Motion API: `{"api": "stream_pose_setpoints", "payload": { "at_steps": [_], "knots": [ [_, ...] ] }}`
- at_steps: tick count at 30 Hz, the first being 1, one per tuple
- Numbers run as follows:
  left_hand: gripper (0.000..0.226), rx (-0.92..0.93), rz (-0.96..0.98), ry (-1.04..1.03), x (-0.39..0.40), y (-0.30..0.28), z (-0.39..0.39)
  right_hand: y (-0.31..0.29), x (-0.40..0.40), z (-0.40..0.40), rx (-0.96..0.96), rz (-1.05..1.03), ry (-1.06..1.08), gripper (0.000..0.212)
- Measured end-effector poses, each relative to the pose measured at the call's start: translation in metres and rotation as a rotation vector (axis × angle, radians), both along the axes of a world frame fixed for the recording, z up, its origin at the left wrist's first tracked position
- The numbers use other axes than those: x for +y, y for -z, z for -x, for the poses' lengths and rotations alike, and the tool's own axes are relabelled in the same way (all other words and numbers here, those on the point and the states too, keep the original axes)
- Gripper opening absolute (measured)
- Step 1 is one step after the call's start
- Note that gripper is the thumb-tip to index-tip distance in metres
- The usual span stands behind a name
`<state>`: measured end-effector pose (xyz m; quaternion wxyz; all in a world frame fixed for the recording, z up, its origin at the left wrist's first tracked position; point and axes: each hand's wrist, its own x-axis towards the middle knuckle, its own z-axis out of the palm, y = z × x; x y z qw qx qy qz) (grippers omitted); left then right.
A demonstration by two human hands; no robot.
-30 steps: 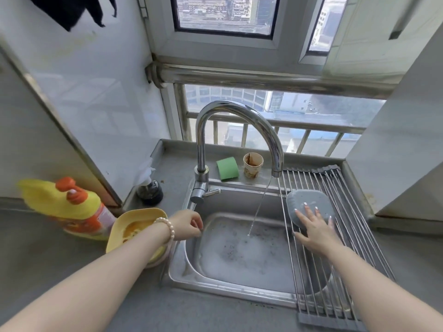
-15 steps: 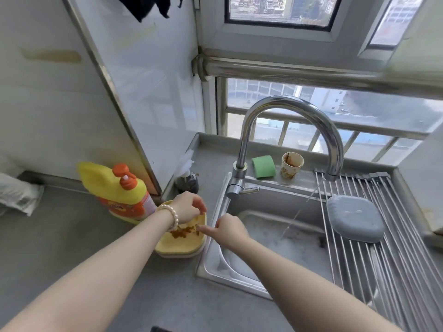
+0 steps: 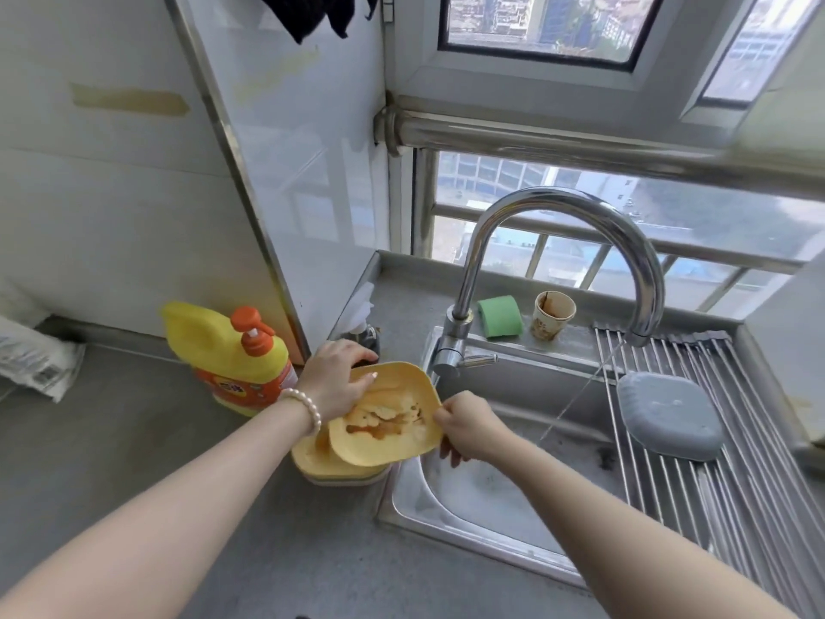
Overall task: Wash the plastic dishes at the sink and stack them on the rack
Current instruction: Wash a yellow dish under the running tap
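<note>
The tilted yellow dish [image 3: 393, 408] hides most of the dishes stacked beneath [image 3: 321, 462] — their number cannot be told. The left hand [image 3: 332, 382] covers the dark bottle [image 3: 368, 339] behind it; the detergent label [image 3: 236, 388] is blurred, and the rack [image 3: 736, 507] runs off the frame's right edge.

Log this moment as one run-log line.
step: lifting dirty yellow dish off stack | left hand: grips far rim | right hand: pinches near rim | grey dish: upside down on rack | faucet: running
</note>
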<state>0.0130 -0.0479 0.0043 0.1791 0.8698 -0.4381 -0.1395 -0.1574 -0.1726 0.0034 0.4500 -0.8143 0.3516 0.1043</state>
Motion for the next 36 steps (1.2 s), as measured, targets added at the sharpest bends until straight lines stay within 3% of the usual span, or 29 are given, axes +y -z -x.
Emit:
{"api": "stream_pose_setpoints", "payload": {
  "at_steps": [2,6,8,11,13,15,17,19,21,23,27,30,32,34,36],
  "knots": [
    [0.037,0.148,-0.024,-0.010,-0.009,-0.002,0.006,-0.011,-0.020,0.021,-0.032,0.058,-0.032,0.031],
    [0.033,0.906,0.029,-0.213,-0.032,-0.010,0.035,-0.026,-0.050,0.054,-0.103,0.138,0.046,0.040],
    [0.026,1.132,0.061,-0.293,-0.042,-0.012,0.053,-0.026,-0.054,0.066,-0.120,0.265,0.153,0.038],
    [0.022,1.110,0.079,-0.287,-0.059,-0.007,0.079,-0.007,-0.039,0.082,-0.137,0.841,0.133,0.031],
    [0.023,1.081,0.156,-0.298,-0.071,0.000,0.094,0.001,-0.017,0.094,-0.200,0.942,-0.065,0.047],
    [0.026,1.067,0.223,-0.316,-0.077,0.008,0.104,0.011,-0.003,0.111,-0.180,0.819,-0.371,0.071],
    [0.029,1.030,0.241,-0.299,-0.081,0.013,0.113,0.017,-0.009,0.127,-0.086,0.776,-0.503,0.079],
    [0.030,1.044,0.265,-0.292,-0.083,0.016,0.122,0.009,-0.027,0.124,0.083,0.816,-0.430,0.093],
    [0.028,1.040,0.300,-0.295,-0.087,0.016,0.128,0.003,-0.043,0.111,0.189,0.811,-0.326,0.122],
    [0.026,1.039,0.343,-0.303,-0.090,0.018,0.130,0.001,-0.042,0.099,0.225,0.670,-0.345,0.135],
    [0.029,1.044,0.347,-0.296,-0.087,0.021,0.131,-0.018,-0.015,0.109,0.091,0.411,-0.591,0.114],
    [0.029,1.086,0.315,-0.314,-0.086,0.024,0.136,-0.021,-0.045,0.122,0.256,0.582,-0.472,0.123],
    [0.028,1.095,0.330,-0.327,-0.090,0.021,0.143,-0.019,-0.052,0.113,0.321,0.591,-0.411,0.112],
    [0.027,1.081,0.378,-0.344,-0.095,0.021,0.144,-0.019,-0.037,0.103,0.208,0.453,-0.507,0.092],
    [0.026,1.055,0.371,-0.353,-0.094,0.019,0.141,-0.027,-0.025,0.108,0.160,0.320,-0.613,0.096]
  ]
}}
